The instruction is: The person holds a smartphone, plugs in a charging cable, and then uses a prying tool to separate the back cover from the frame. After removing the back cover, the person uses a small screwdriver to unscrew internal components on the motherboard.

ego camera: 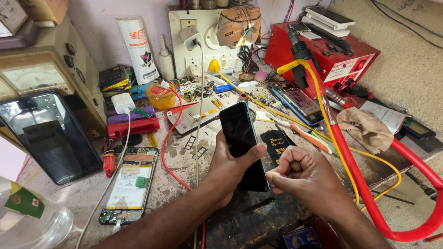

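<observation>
1. While the left hand (230, 168) grips a black smartphone (243, 145) near the front edge of the bench (180, 161), its fingers wrap behind the phone and its thumb lies across the dark screen.
2. The phone stands tilted, its top end leaning toward the back of the bench, held clear above the surface.
3. The right hand (302, 177) is curled into a loose fist just beside the phone's lower right edge, fingertips touching or nearly touching it; whether it pinches anything I cannot tell.
4. An opened phone (130, 184) with its back cover off lies flat toward the front left of the bench, a white cable (110, 182) running along its left side.
5. A red wire (171, 138) snakes across the middle of the bench, passing left of the left wrist.
6. A thick red hose (369, 193) curves along the right side, with a yellow cable (318, 92) beside it.
7. A brown rag (367, 129) rests near the right edge.
8. A red station box (323, 50) sits at the back right corner.
9. A white power strip board (198, 41) stands against the back wall.
</observation>
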